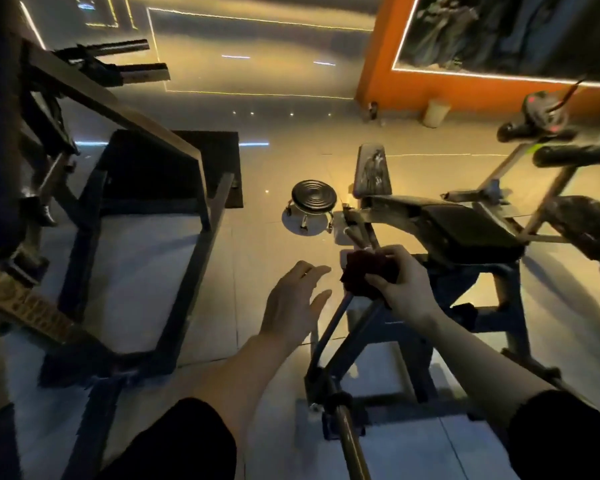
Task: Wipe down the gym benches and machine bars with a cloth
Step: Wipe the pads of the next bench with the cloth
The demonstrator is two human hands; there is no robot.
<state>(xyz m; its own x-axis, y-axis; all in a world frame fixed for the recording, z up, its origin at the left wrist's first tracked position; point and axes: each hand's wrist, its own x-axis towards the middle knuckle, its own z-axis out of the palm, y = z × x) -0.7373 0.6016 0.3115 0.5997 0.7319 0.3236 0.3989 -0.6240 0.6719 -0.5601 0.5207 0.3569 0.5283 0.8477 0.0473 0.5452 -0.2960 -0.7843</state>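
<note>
My right hand [400, 284] grips a dark red cloth [364, 271] wrapped round a slanted metal machine bar [333, 327], near the bar's upper part. The bar runs from a joint at the bottom centre up toward a black padded bench seat [465, 230] with an upright back pad [373, 171]. My left hand [293, 299] hovers just left of the cloth with fingers spread, holding nothing and touching no bar.
A large dark steel machine frame [146, 237] fills the left side. A small round black stool on wheels [309, 199] stands on the tiled floor ahead. An exercise bike [551, 150] sits at the right, before an orange wall [430, 88].
</note>
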